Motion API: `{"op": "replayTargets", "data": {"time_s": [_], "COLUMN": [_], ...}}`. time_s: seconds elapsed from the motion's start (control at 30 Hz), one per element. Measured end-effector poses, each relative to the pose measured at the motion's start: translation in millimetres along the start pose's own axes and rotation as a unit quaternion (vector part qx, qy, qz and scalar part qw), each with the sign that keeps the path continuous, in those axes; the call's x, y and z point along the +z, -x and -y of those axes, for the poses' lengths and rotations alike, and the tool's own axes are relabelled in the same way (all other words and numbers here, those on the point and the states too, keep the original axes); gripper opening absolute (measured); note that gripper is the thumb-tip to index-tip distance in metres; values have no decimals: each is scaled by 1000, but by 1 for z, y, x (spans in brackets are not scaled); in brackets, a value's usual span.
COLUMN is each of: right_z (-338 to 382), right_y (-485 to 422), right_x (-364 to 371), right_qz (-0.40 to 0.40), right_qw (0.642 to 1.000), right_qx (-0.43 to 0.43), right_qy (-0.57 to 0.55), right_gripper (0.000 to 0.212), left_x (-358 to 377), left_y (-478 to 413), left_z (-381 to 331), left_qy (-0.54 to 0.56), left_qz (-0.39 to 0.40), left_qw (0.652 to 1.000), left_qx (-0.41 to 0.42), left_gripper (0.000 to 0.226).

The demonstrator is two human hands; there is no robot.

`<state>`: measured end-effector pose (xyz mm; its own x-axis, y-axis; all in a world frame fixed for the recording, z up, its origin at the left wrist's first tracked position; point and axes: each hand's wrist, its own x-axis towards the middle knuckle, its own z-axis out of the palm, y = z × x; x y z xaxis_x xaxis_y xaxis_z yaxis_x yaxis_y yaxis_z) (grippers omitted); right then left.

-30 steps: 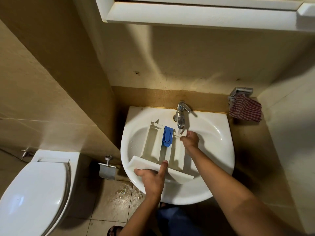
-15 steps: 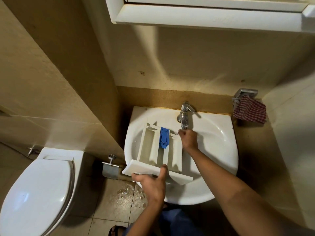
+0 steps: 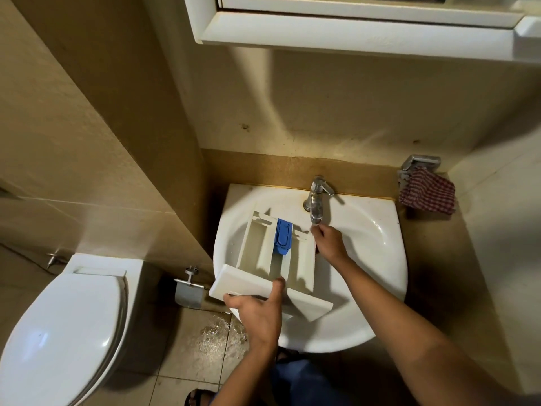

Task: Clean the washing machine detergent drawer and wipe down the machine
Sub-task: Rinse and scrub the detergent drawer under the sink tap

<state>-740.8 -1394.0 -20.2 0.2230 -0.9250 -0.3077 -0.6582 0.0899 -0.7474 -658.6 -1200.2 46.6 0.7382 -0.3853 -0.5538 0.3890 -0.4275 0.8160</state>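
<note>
The white detergent drawer [image 3: 254, 250] lies across the white sink [image 3: 377, 247], its front panel toward me and a blue insert [image 3: 283, 236] in its middle compartment. My left hand [image 3: 257, 310] grips the drawer's front panel, thumb on top. My right hand [image 3: 329, 243] reaches over the drawer's far right corner, fingers curled and fingertips just under the spout of the chrome tap [image 3: 316, 199]. No water stream is visible. The washing machine is out of view.
A red checked cloth [image 3: 427, 192] hangs on a chrome holder right of the sink. A white toilet [image 3: 61, 335] stands at lower left, a paper holder [image 3: 187, 293] beside the sink. The floor tile [image 3: 213, 338] below is wet. A white cabinet [image 3: 351, 33] hangs overhead.
My right hand has moved from the drawer's far edge up toward the tap spout. The left hand keeps its grip on the front panel, and the drawer has shifted slightly.
</note>
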Motion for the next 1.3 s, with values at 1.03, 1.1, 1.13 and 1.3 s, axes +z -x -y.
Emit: {"op": "replayTargets", "data": {"time_s": [1.03, 1.1, 1.13, 1.3], "right_z": [-2, 3, 5, 19], "right_y": [38, 37, 36, 35], "right_x": [-81, -85, -87, -95], "right_qz": [-21, -10, -12, 62], "right_qw": [977, 975, 976, 968], "right_qx": [207, 220, 218, 227], "right_qy": [-43, -27, -18, 91], "right_gripper": [33, 34, 30, 42], "left_x": [-23, -27, -30, -34], "left_y": [-32, -35, -36, -49], "left_z": [-42, -40, -42, -44], "left_qy": [-135, -117, -115, -152], "left_qz": [371, 388, 394, 434], "left_qw": [918, 913, 911, 888], "left_qx": [-42, -46, -45, 5], "left_gripper": [114, 104, 105, 146]}}
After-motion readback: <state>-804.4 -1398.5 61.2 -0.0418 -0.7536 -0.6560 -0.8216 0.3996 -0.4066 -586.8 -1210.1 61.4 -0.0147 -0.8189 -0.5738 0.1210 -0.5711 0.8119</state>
